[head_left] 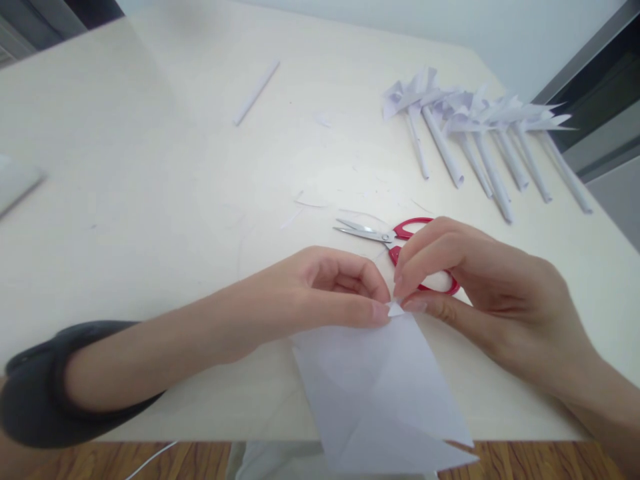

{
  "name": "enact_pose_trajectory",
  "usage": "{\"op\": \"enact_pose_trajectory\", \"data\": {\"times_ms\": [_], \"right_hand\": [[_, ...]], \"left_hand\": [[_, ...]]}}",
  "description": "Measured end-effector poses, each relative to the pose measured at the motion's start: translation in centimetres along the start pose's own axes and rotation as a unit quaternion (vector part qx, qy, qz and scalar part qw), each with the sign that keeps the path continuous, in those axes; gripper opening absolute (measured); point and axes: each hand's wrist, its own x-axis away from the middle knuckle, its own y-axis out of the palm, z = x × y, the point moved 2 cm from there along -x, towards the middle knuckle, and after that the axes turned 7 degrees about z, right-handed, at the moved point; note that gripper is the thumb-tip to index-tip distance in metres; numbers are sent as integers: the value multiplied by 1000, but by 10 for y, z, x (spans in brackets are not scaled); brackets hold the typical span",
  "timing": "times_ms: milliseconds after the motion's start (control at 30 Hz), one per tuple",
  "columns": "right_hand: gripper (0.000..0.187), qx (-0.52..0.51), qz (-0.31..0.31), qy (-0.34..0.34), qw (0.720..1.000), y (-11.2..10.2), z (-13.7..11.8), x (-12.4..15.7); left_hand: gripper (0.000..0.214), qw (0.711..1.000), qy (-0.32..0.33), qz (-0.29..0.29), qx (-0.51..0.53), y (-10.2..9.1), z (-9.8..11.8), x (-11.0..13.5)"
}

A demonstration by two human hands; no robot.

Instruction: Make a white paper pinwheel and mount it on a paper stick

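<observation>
Where the two hands meet near the front of the white table, a creased sheet of white paper reaches out past the table's near edge, slit at its lower right corner and running to the bottom of the view. The left hand pinches its upper end between thumb and forefinger, hiding part of that border; the right hand pinches the small folded tip there, its exact grip hard to make out. Just behind, open scissors with red handles lie partly covered by the right fingers. Thin paper scraps, some too faint to trace, are scattered beyond. Farther off rest a rolled paper tube and, at right, a row of paper pinwheels whose overlapping blades blur together. A black wristband circles the left wrist; a white object is cut off at the left edge
</observation>
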Motion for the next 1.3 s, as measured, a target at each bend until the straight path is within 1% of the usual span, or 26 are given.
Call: {"op": "enact_pose_trajectory", "data": {"times_ms": [100, 200, 367, 467, 600, 767, 833, 933, 1033, 1167, 1233, 1300], "right_hand": [[17, -10, -11, -28, 999, 0, -1, 0], [16, -23, -15, -40, 999, 0, 0, 1], [9, -11, -35, -55, 998, -1, -2, 2], [9, 0, -43, -60, 997, -1, -3, 1], [11, 18, -49, -64, 997, -1, -3, 1], [11, 27, -42, -63, 997, -1, -3, 1], [10, 38, -38, -56, 997, 0, -3, 0], [8, 66, -30, -46, 996, 0, -4, 0], [10, 81, -15, -40, 996, 1, -4, 1], [16, 68, 20, -22, 997, 4, -3, 2], [15, 60, 32, -16, 998, 6, -3, 2], [13, 56, 49, -13, 997, 8, -3, 2]], "left_hand": [[8, 1000, 7, -18, -2, 1, -2, 0], [8, 1000, 7, -27, -12, 0, -3, -1], [8, 998, -25, -51, -19, -3, 1, -1], [6, 999, -26, -35, -11, -2, 2, -1], [12, 999, -41, -18, 11, 0, 3, 0], [9, 999, -42, -5, -3, -1, 4, 0], [9, 1000, -26, 0, -9, -1, 4, 0], [10, 1000, 17, 11, 2, -1, 5, -1], [13, 999, 49, 17, 12, -2, 7, 0], [11, 996, 78, 29, -42, -6, 10, 2], [9, 990, 111, 46, -76, -7, 11, 3], [9, 980, 159, 71, -101, -7, 10, 4]]}}
